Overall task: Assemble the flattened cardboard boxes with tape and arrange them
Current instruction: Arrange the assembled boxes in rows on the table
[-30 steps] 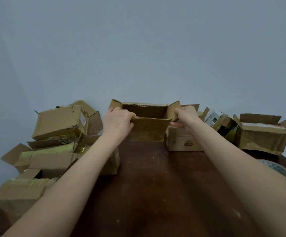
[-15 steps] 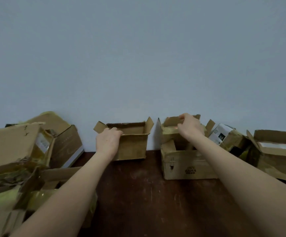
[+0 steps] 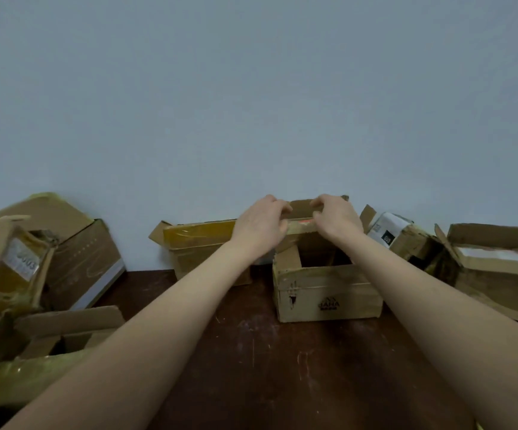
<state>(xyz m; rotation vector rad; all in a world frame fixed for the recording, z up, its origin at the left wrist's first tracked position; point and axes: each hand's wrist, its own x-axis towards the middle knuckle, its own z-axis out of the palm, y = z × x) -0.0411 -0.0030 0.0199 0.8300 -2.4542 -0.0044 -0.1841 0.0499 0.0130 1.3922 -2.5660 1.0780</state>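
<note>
An open brown cardboard box with a printed logo (image 3: 329,293) stands on the dark wooden table against the wall. My left hand (image 3: 260,226) and my right hand (image 3: 336,220) both grip the box's raised rear flap (image 3: 302,209) from either side, fingers curled over its top edge. Just left of it, a smaller box with glossy yellow tape (image 3: 198,243) stands against the wall, free of both hands. My forearms hide part of both boxes.
A heap of taped and open boxes (image 3: 34,274) fills the left side. More boxes sit on the right: a white-labelled one (image 3: 391,234) and a large open one (image 3: 499,268). Bare dark tabletop (image 3: 267,367) lies between my arms. A plain wall stands behind.
My left hand let go of the smaller taped box, left at the wall, and moved right. Both hands now hold the logo box's rear flap. The view shifted left.
</note>
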